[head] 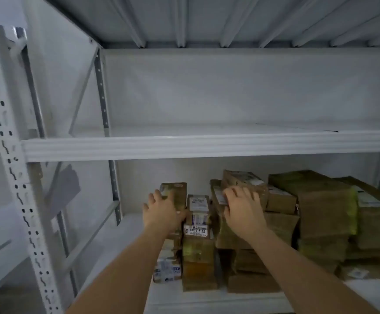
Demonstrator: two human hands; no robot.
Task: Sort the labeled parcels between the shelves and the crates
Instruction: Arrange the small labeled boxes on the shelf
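1. Head view of a white metal rack. Both arms reach to the lower shelf (116, 245), where brown labeled parcels are stacked from 6 o'clock across to 4 o'clock. The upper shelf (207, 145) at centre shows no parcels. No crates in view.
2. Left hand (161, 211), near 6 o'clock: fingers fairly straight and spread, laid against the left side of the tall end parcel (175, 193). Thumb side hidden; cannot tell whether it wraps round.
3. Right hand (241, 207), just right of 6 o'clock: fingers curled over the top front edge of the tilted parcel (243, 180) on the middle stack; appears to grip it.
4. Between the hands stands the narrow parcel column (198, 223), white labels facing out, one label upside down.
5. Judgement: step in hand is pulling or steadying one parcel from the row.
6. Risks: the tilted parcel rests on uneven boxes, so drawing it out may drag neighbours forward. The narrow column looks unstable; a nudge from either wrist could topple it off the shelf front. Motion blur makes the labels hard to read here.
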